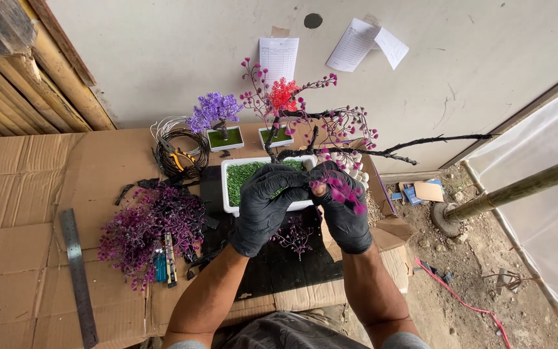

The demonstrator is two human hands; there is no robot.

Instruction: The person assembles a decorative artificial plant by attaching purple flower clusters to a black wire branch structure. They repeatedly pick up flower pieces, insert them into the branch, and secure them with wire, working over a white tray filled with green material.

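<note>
Both gloved hands meet over the white planter (pixel 232 194) on the tabletop; left hand (pixel 267 200) pinches the dark branch (pixel 382 152), right hand (pixel 343 207) grips pink blossoms (pixel 343 191); fixing blossoms on, I'd judge; next needs steady twisting.

Two white printed sheets hang on the pale wall: an upright form (pixel 279 59) above the small trees, under brown tape, and a tilted pair of overlapping sheets (pixel 366 44) further right. On the dirt floor (right of the table) lie small blue packets (pixel 411 194) and a tan card (pixel 429 191).
</note>
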